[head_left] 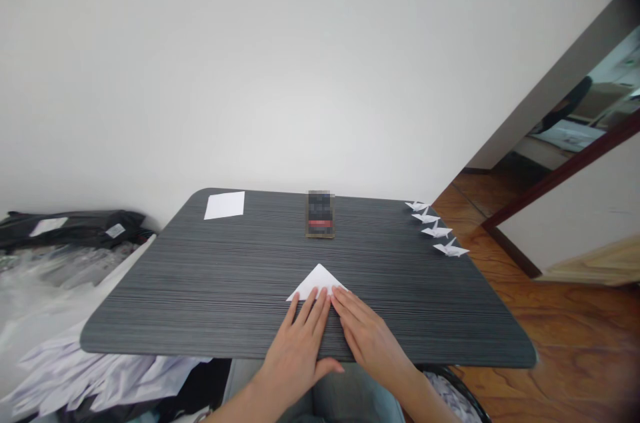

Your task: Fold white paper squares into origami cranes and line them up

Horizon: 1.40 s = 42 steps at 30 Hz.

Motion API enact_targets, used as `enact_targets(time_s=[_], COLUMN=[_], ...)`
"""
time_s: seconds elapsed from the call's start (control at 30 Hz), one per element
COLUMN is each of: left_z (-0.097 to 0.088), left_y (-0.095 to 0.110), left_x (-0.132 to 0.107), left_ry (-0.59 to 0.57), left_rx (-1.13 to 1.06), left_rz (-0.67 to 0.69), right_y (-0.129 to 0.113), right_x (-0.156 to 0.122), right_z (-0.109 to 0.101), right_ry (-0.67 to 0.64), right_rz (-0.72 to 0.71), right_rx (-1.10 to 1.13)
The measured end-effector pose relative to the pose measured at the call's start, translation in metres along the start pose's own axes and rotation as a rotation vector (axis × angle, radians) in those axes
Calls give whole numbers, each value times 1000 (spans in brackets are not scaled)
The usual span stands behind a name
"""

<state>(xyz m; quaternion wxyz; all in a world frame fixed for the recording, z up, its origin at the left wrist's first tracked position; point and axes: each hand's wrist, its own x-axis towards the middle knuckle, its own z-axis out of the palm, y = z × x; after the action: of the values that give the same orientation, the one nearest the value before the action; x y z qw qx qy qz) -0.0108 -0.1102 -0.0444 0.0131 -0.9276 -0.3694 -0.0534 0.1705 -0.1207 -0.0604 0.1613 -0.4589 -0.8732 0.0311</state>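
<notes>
A white sheet of paper folded into a triangle [319, 278] lies flat on the dark table, its peak pointing away from me. My left hand [299, 343] rests on its lower edge with the fingers stretched out and spread, the thumb held off to the side. On the right part of the same edge lie the fingertips of my right hand [364, 330], its fingers extended close together and angled to the left. The fingertips of both hands nearly meet at the middle of the fold. Parts of the lower edge are hidden under my fingers.
The dark grey table [225, 290] stands against a white wall. A white paper sheet [225, 205] lies at its back left, a blurred dark phone-like object [320, 214] at the back middle. Several white paper cranes [437, 231] line the right edge. Plastic bags [75, 270] fill the left.
</notes>
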Motion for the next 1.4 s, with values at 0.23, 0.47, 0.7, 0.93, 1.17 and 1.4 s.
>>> enact_targets(time_s=[0.23,0.47,0.7,0.93,1.17,1.4], left_z=[-3,2,6,11,12,13], left_y=[5,10,9,10,9,8], left_x=[1,-3,-4,-5,-6,-7], left_ry=[-31,-14,31,82,77,111], left_rx=[11,36,46,63,46,68], left_rz=[-46,-86,-117,-129,-145,-139], right_y=[-2,-5,-7,-9,-6,-10], right_x=[0,-1,1,2,-2,-1], right_z=[3,6,4,5,10,4], right_ry=[19,24,-22,-9,44,36], right_rz=[-6,-3,-18,-4,44,66], right_rx=[-45,-90,-133,-137,-139,-122])
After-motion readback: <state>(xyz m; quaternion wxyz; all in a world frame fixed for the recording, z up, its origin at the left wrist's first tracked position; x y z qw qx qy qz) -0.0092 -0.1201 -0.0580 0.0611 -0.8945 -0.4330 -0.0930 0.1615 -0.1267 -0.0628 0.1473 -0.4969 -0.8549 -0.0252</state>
